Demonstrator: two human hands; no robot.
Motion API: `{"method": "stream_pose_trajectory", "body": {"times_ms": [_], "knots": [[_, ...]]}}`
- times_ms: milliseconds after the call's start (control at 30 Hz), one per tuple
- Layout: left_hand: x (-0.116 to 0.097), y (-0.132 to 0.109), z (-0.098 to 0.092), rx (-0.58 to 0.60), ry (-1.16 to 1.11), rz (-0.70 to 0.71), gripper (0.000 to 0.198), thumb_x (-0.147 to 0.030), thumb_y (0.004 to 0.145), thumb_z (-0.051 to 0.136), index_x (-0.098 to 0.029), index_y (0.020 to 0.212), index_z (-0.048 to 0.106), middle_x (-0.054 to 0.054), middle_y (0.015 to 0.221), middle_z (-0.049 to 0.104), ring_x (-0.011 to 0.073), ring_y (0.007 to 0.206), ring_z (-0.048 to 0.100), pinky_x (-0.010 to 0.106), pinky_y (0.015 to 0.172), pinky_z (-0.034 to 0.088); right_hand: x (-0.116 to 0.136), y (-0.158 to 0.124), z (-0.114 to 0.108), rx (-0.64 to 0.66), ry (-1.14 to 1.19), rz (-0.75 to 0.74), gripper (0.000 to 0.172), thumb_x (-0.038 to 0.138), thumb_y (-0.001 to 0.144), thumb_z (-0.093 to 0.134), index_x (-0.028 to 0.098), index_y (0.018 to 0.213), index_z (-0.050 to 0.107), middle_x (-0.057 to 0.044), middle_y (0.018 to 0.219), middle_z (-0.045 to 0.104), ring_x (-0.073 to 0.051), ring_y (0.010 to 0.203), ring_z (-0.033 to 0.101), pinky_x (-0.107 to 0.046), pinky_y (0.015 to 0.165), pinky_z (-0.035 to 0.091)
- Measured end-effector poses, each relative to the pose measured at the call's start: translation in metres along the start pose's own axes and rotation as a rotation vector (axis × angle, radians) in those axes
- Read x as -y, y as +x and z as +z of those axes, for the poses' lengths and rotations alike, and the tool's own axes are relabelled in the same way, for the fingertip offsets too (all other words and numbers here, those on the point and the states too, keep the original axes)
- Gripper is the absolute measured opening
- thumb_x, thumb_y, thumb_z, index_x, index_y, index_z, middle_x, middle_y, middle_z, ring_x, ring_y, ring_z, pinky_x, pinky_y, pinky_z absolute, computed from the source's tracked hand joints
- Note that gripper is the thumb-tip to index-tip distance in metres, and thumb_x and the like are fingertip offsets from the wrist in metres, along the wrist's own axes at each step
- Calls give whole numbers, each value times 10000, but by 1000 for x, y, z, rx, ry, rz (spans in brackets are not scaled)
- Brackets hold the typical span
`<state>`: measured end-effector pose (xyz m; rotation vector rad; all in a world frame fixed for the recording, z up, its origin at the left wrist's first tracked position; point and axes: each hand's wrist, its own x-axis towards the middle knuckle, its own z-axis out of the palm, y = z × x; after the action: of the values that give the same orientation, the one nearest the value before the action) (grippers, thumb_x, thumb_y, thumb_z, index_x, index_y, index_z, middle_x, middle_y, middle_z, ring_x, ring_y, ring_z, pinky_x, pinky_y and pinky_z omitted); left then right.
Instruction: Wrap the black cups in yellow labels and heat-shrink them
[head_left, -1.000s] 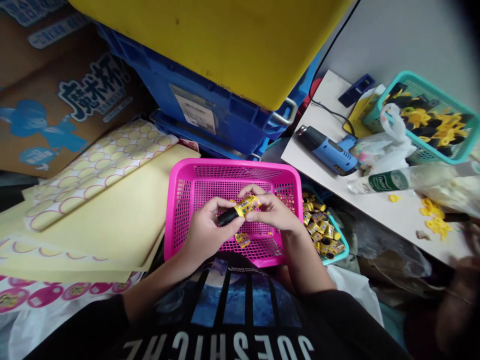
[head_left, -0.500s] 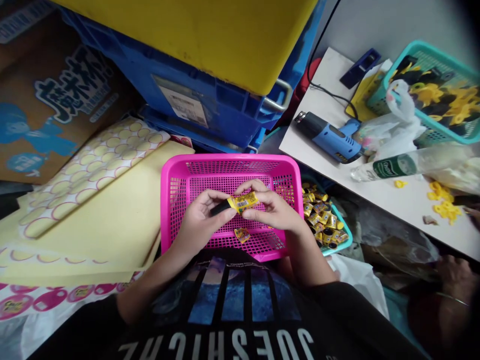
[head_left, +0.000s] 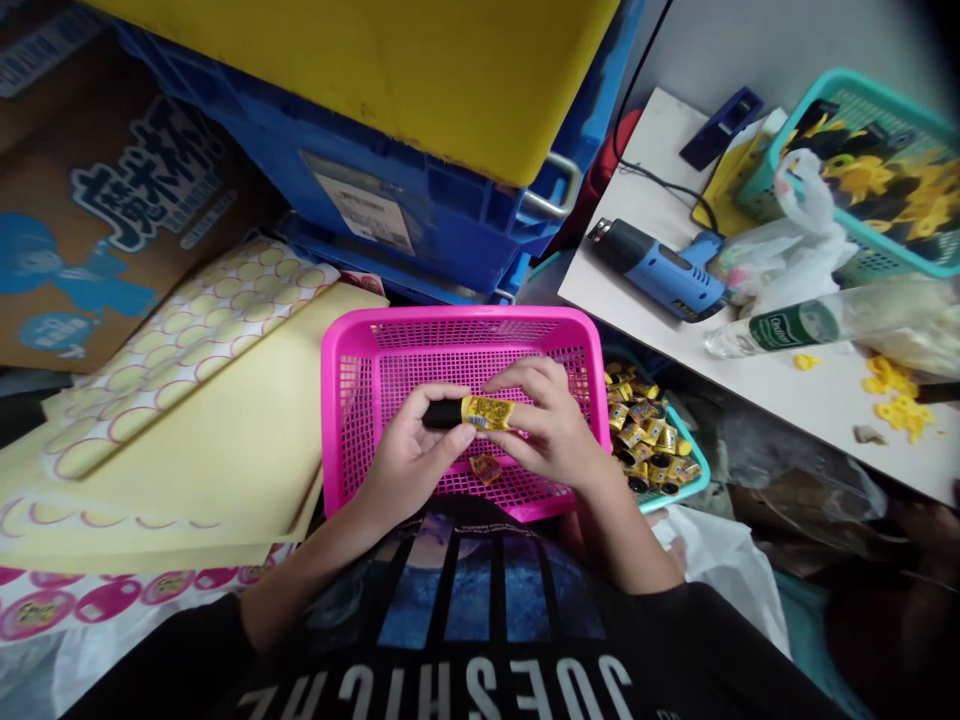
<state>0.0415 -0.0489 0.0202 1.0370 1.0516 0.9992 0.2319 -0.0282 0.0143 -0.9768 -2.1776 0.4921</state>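
Over a pink plastic mesh basket (head_left: pixel 352 400), my left hand (head_left: pixel 409 460) grips the black end of a small black tube (head_left: pixel 442 413). A yellow printed wrapper (head_left: pixel 487 412) is around the other end of the tube. My right hand (head_left: pixel 544 425) holds that wrapped end between its fingers and thumb. A loose yellow wrapper (head_left: pixel 486 468) lies on the basket floor below my hands.
A teal basket (head_left: pixel 686 470) of wrapped tubes sits right of the pink basket. Sticker sheets (head_left: pixel 180 400) lie to the left. A blue crate (head_left: pixel 360 215) stands ahead, under a yellow lid (head_left: pixel 337 70). A blue heat gun (head_left: pixel 660 270) rests on a white table (head_left: pixel 645 170).
The tube has turned nearly level, and the wrapper sits more neatly around it. My right hand has shifted along the wrapper. The co-worker's hand at lower right has left view.
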Motion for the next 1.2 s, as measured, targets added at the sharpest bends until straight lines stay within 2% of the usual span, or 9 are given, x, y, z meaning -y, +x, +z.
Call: {"method": "stream_pose_trajectory", "body": {"times_ms": [133, 233, 333, 400, 533, 633, 767, 933, 1200], "knots": [[3, 0, -2, -67, 55, 109, 199, -169, 787, 712, -225, 967, 647, 17, 1024, 657, 153, 1004, 636, 281, 890, 529, 7, -5, -2, -33, -39, 2, 161, 343, 870, 633, 318, 1018, 688, -35, 1151, 645, -272, 1052, 536, -482, 897, 402], [2, -2, -6, -80, 120, 255, 220, -128, 767, 733, -237, 944, 660, 14, 1023, 659, 156, 1028, 628, 292, 917, 519, 17, -12, -2, -116, 162, 51, 180, 328, 911, 548, 291, 1035, 674, -54, 1212, 615, -260, 1047, 572, -470, 882, 450], [2, -4, -11, -70, 233, 423, 296, -85, 735, 757, -255, 955, 657, 8, 1019, 666, 158, 994, 635, 293, 869, 534, 27, -19, 0, -309, 406, 258, 127, 209, 918, 538, 274, 945, 643, -28, 1076, 638, -192, 957, 604, -380, 822, 492], [2, -5, -14, -51, 299, 503, 353, -65, 719, 764, -272, 980, 649, 3, 1028, 664, 158, 970, 640, 292, 829, 543, 30, -21, 1, -347, 563, 392, 131, 186, 873, 620, 271, 968, 591, -17, 1027, 624, -175, 951, 600, -351, 833, 502], [3, -6, -18, 23, 401, 601, 427, -51, 709, 762, -295, 1035, 633, 6, 1047, 663, 176, 972, 652, 322, 830, 552, 28, -19, -8, -95, 675, 450, 330, 237, 852, 663, 271, 1160, 550, -42, 1124, 605, -185, 1039, 589, -341, 868, 509], [1, -6, -20, 107, 437, 644, 423, -39, 704, 747, -300, 1022, 644, 7, 1037, 670, 187, 964, 667, 346, 844, 564, 25, -11, -16, 62, 624, 416, 280, 256, 853, 684, 257, 1127, 628, -28, 1069, 659, -158, 977, 626, -311, 841, 519], [-3, -4, -20, 177, 449, 680, 413, -24, 696, 737, -293, 995, 643, 6, 1007, 667, 185, 931, 680, 357, 835, 585, 23, -6, -10, -36, 576, 278, 92, 229, 861, 681, 245, 942, 721, -9, 867, 705, -125, 804, 665, -264, 727, 538], [-6, 2, -22, 256, 446, 839, 320, -60, 714, 744, -198, 973, 617, 27, 986, 649, 164, 894, 679, 339, 800, 604, 21, -14, 7, -205, 618, 208, 100, 186, 795, 748, 205, 891, 724, -13, 770, 701, -98, 661, 622, -211, 570, 486], [-4, -2, -24, 369, 323, 720, 289, -62, 711, 761, -184, 929, 617, 32, 980, 644, 158, 921, 666, 328, 821, 596, 21, -21, 5, -64, 878, 220, 66, 200, 839, 711, 181, 902, 705, -29, 850, 681, -94, 788, 640, -206, 705, 520]]}}
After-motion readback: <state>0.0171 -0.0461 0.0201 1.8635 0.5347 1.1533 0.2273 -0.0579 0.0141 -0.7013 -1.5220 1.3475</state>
